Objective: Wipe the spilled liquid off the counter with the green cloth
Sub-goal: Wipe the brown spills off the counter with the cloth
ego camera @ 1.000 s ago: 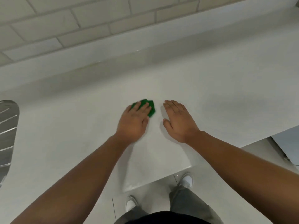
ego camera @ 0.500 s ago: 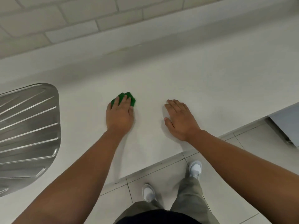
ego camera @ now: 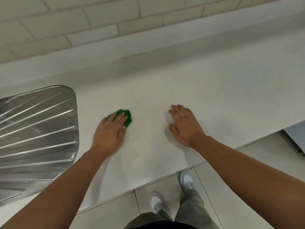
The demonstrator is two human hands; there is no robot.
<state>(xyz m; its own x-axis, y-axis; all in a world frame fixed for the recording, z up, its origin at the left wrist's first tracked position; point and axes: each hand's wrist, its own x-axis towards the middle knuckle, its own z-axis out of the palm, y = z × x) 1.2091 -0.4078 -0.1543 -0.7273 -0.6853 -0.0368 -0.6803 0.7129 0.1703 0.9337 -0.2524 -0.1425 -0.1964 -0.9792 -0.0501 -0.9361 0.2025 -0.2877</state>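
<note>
Cloth (ego camera: 127, 119): green, bunched, lay on counter (ego camera: 214, 96), right of drainboard (ego camera: 36, 129). Left hand (ego camera: 109, 131): fingers straight, pressed flat upon cloth. Right hand (ego camera: 184, 128): lay flat on counter, held nothing. Spill: could not be made out. Recommended: even pressure, overlapping passes.

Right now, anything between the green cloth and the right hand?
Nothing. In the head view, only bare white counter lies between the crumpled green cloth and the flat right hand.
</note>
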